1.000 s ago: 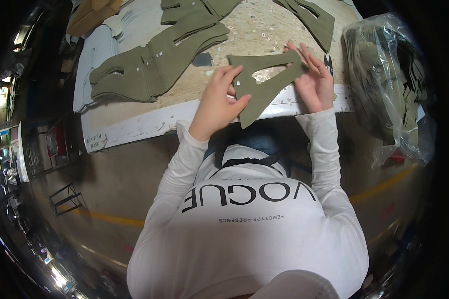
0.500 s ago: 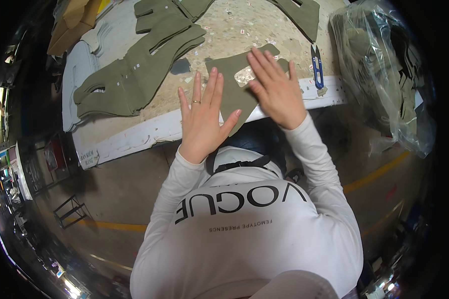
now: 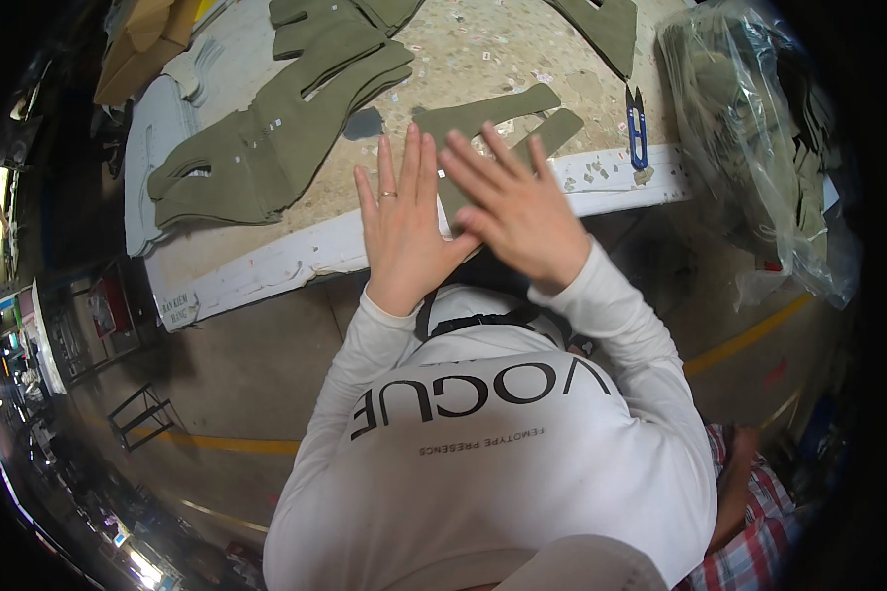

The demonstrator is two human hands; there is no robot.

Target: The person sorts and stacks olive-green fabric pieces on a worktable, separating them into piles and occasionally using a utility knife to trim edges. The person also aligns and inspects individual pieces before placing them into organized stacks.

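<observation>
A flat olive-green cut fabric piece [image 3: 503, 108] with a slot between two strips lies at the table's near edge. My left hand [image 3: 401, 222] rests flat with fingers stretched at the piece's left side, a ring on one finger. Beside it, my right hand [image 3: 522, 212] is spread over the piece's lower part, slightly blurred, its thumb by the left thumb. Neither hand grasps anything. Both hands hide much of the fabric's near end.
Stacked olive pieces [image 3: 256, 148] lie left, over pale grey pieces [image 3: 140, 187]. Blue thread snips [image 3: 638, 133] lie right, near a clear plastic bag [image 3: 759, 128] of olive pieces. A cardboard box [image 3: 148, 44] stands far left. Another person's checked sleeve [image 3: 759, 532] shows lower right.
My right hand has moved left and nearer to me, down the fabric piece, uncovering its two strips. My left hand stays nearly in place. Another person has come into view at lower right.
</observation>
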